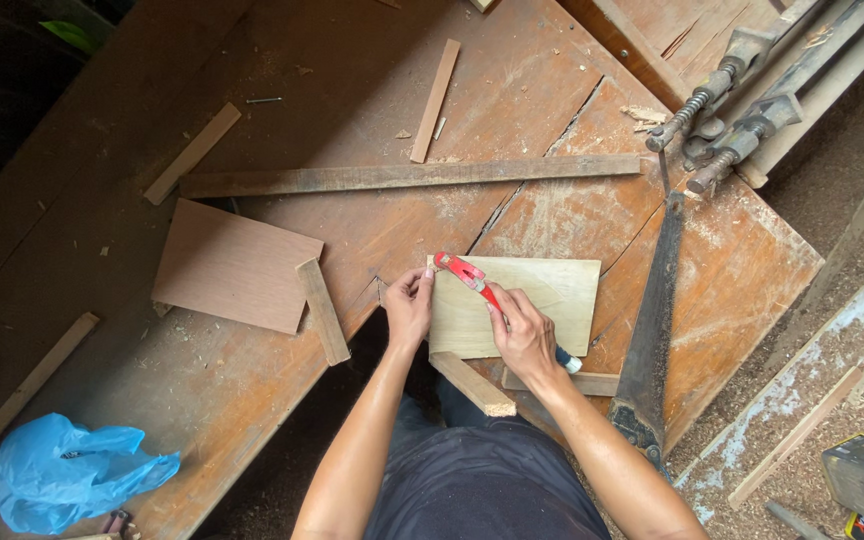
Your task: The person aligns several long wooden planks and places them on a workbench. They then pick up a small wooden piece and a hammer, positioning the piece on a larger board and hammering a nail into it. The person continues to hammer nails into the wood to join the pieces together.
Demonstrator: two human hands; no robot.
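Note:
A pale rectangular plywood piece [542, 300] lies flat on the worn wooden workbench [282, 400]. My left hand [409, 308] presses on the piece's left edge, thumb and fingers pinched at its corner. My right hand [524, 335] is closed around a red-handled tool [464, 272] with a dark end sticking out behind the palm; its red tip rests on the top left of the plywood. A short wooden block [472, 384] lies just below the plywood.
A hand saw [652, 340] lies right of the plywood. A long batten [412, 177] crosses the bench above it. A brown board [232, 265] with a small stick [323, 311] lies left. Metal clamps [722, 110] sit top right, a blue plastic bag [72, 470] bottom left.

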